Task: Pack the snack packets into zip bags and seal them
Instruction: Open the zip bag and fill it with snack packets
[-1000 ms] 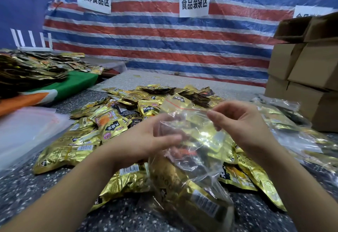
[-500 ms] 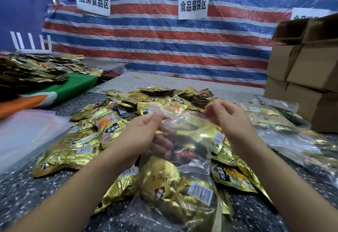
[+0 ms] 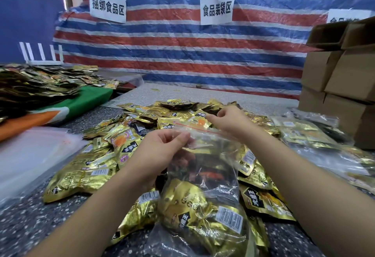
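A striped red, white and blue tarp [image 3: 182, 58] fills the upper half of the frame, with white paper signs [image 3: 217, 10] taped across it. Below it a speckled grey table [image 3: 24, 222] spreads over the whole lower half. At the right edge brown cardboard boxes [image 3: 341, 86] stand stacked. At the left a green and orange cloth [image 3: 60, 110] lies under a second heap of dark and gold packets [image 3: 30, 82], and below that, at the left edge, sits a stack of empty clear bags [image 3: 30, 155].

In the centre of the frame a pile of gold snack packets [image 3: 97, 167] covers the table, reaching from mid-frame to the bottom. To the right of it, under the boxes, lie filled zip bags [image 3: 308, 135].

The zip bag [image 3: 205, 175] being worked on stands in the lower centre, on top of the pile, its bottom bulging with gold packets and its red zip strip [image 3: 194, 128] stretched between the two hands. The left hand [image 3: 162, 151], centre frame, pinches the bag's top edge at the left between thumb and curled fingers. The right hand [image 3: 231, 121], slightly higher and to the right, pinches the zip strip's right end with its fingertips. Whether the strip is pressed closed along its length cannot be told.
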### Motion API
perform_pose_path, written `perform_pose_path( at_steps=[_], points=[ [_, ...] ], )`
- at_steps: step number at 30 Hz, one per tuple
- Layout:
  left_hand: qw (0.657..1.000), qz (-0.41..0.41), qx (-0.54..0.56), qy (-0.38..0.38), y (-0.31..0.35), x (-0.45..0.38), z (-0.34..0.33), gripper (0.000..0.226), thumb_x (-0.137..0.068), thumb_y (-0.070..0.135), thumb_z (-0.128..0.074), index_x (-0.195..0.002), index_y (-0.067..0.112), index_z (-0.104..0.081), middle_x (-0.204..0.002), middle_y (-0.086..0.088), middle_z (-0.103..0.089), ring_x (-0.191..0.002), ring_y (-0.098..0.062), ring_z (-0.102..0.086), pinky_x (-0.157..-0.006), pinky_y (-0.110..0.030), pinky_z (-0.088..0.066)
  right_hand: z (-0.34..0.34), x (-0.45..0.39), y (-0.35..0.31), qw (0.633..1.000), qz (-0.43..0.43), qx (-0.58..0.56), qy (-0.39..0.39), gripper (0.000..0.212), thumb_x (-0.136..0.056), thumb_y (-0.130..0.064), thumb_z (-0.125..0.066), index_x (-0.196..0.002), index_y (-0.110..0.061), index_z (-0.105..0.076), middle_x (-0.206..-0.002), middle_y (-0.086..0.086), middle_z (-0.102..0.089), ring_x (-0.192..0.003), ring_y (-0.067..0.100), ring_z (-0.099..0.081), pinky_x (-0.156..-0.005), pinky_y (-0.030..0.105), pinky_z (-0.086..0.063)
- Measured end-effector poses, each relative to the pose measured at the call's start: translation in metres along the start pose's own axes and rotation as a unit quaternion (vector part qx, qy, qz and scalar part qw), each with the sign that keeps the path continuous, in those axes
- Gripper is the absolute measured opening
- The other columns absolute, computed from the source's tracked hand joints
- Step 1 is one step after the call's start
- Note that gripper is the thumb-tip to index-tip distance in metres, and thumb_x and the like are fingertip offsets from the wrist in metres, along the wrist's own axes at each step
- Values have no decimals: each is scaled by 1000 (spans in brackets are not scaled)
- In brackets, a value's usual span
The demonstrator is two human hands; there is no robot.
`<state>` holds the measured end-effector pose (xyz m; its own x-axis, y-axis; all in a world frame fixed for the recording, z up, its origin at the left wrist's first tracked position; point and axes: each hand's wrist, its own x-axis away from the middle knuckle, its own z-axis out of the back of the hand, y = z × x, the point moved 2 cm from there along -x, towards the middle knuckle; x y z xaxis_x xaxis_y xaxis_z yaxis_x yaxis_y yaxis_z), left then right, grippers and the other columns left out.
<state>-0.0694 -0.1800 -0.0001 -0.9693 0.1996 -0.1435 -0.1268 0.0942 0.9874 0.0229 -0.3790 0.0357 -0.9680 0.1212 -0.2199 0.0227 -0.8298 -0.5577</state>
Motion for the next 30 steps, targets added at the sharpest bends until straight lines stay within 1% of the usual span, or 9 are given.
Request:
perform_pose_path(
  at_steps=[5, 7, 9, 11, 16, 20, 23, 26, 30],
  points=[
    [999, -28, -5, -34, 4, 3, -1, 20, -78, 32, -67, -71, 16, -77, -64, -9, -71, -50, -12, -64, -44, -16, -46, -4, -12, -11, 992, -55, 92, -66, 71, -84, -72, -57, -111, -6, -58, -110, 12, -64, -77, 19, -57, -52, 29, -36],
    [999, -30, -2, -34, 3, 2, 0, 19, -81, 29, -67, -74, 13, -76, -63, -7, -70, -50, -11, -64, -43, -16, -46, -6, -11, -9, 989, -78, 84, -94, 90, -81, -74, -60, -135, -3, -49, -134, 14, -57, -102, 27, -60, -60, 33, -43],
    [999, -35, -13, -29, 1, 0, 0, 19, -88, 24, -66, -76, 11, -75, -63, -5, -70, -51, -10, -64, -44, -16, -46, -8, -12, -5, 991, -81, 39, -99, 92, -78, -72, -65, -138, -4, -49, -139, 13, -53, -108, 27, -59, -73, 34, -47],
    [999, -40, -21, -26, 0, -1, 0, 20, -90, 22, -65, -76, 11, -74, -63, -5, -69, -52, -11, -64, -46, -17, -46, -9, -14, -4, 995, -72, 0, -72, 84, -75, -68, -72, -131, -9, -53, -138, 11, -51, -93, 20, -58, -68, 31, -48],
    [999, -38, -17, -31, -2, -2, 0, 22, -92, 22, -63, -77, 10, -72, -64, -11, -69, -54, -15, -63, -48, -19, -48, -15, -14, -4, 994, -44, -93, -35, 86, -73, -52, -83, -138, -11, -43, -127, 4, -52, -92, 15, -52, -63, 26, -39],
    [999, -33, -12, -34, -2, -2, -1, 23, -85, 31, -65, -75, 12, -72, -66, -11, -68, -53, -15, -62, -47, -20, -47, -14, -13, -5, 979, -24, -201, 12, 61, -77, -33, -86, -119, -23, -43, -113, 1, -54, -88, 13, -56, -60, 27, -42],
    [999, -31, -14, -34, -2, -2, -1, 22, -85, 32, -64, -76, 13, -71, -67, -9, -69, -52, -14, -62, -47, -21, -47, -14, -10, -6, 961, -23, -275, -1, 69, -79, -18, -84, -135, -20, -42, -122, 10, -52, -103, 26, -61, -86, 40, -55],
    [999, -33, -17, -35, -3, -3, -1, 22, -91, 25, -63, -74, 14, -72, -72, -8, -71, -56, -15, -64, -51, -23, -50, -15, -6, -6, 912, -51, -403, -59, 75, -81, -2, -78, -145, -1, -37, -127, 21, -56, -109, 34, -65, -101, 47, -52],
    [998, -42, -18, -35, -2, -3, -1, 21, -94, 20, -61, -77, 12, -70, -78, -4, -71, -59, -13, -65, -53, -21, -51, -4, 0, -6, 855, -83, -506, -74, 17, -88, 4, -67, -104, 8, -60, -92, 18, -71, -73, 20, -75, -72, 31, -62]
  ],
)
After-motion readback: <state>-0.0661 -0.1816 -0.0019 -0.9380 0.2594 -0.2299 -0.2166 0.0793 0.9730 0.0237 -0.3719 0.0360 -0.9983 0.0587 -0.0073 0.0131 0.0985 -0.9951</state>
